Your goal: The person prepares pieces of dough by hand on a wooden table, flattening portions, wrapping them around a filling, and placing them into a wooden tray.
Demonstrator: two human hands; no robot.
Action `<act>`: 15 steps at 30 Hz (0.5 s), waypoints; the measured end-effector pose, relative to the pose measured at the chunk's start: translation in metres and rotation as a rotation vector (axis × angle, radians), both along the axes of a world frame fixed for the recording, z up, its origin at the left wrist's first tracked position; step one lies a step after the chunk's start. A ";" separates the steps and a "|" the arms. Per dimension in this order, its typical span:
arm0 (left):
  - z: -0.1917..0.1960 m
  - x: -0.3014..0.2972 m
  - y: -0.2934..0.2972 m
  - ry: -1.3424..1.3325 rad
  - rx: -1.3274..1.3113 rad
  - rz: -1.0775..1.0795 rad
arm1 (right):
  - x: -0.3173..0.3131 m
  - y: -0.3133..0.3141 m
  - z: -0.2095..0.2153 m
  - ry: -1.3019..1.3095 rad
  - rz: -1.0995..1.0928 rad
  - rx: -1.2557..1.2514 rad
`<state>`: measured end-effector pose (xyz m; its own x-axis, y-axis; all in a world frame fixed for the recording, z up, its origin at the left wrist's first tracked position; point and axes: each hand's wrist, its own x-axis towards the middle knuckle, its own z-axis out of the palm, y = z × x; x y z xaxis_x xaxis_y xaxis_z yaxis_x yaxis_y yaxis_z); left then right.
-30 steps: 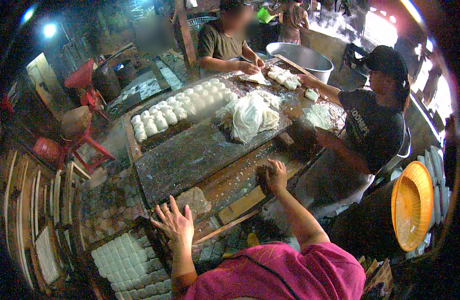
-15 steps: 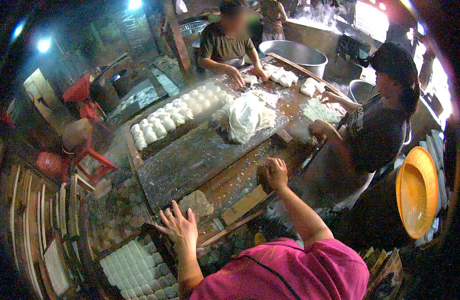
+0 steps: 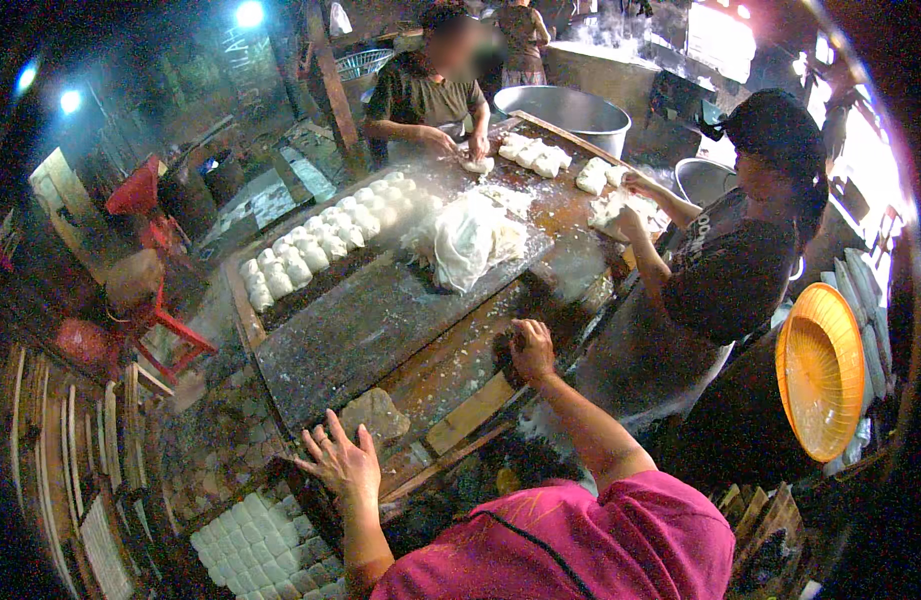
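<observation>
My left hand [image 3: 342, 465] is open, its fingers spread at the near left corner of the work table, beside a flat greyish slab [image 3: 375, 413]. My right hand [image 3: 532, 352] is over the table's near side with its fingers curled; what they hold, if anything, is hidden. A dark patch lies beside its fingertips. Between and beyond my hands stretches a wide dark board [image 3: 340, 335], wet and dotted with white crumbs. On its far part lies a crumpled heap of white cloth [image 3: 470, 245]. Rows of white rounded bundles [image 3: 310, 245] stand along the left side.
Two people work across the table: one [image 3: 420, 105] presses a white bundle, the other [image 3: 750, 230] handles white cloth. A metal vat [image 3: 570, 120] stands behind. White blocks [image 3: 255, 540] lie low at left. An orange basket [image 3: 820, 370] is at right, a red stool [image 3: 175, 340] at left.
The view has shifted slightly. My hands keep about the same places on the table. The person at right has lifted their hands with the white cloth; the far person's hands have come together over a bundle.
</observation>
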<state>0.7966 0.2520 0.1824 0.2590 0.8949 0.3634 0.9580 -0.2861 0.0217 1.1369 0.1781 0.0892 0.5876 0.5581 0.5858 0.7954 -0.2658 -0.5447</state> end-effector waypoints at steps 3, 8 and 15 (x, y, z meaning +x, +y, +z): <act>0.003 0.001 -0.001 0.005 -0.025 0.005 | -0.002 -0.003 0.003 0.006 -0.010 -0.032; -0.002 -0.001 0.001 0.010 -0.022 0.014 | -0.007 -0.002 0.007 0.045 -0.047 -0.103; -0.004 0.000 0.002 0.003 0.014 -0.003 | -0.005 -0.003 0.006 0.019 -0.045 -0.126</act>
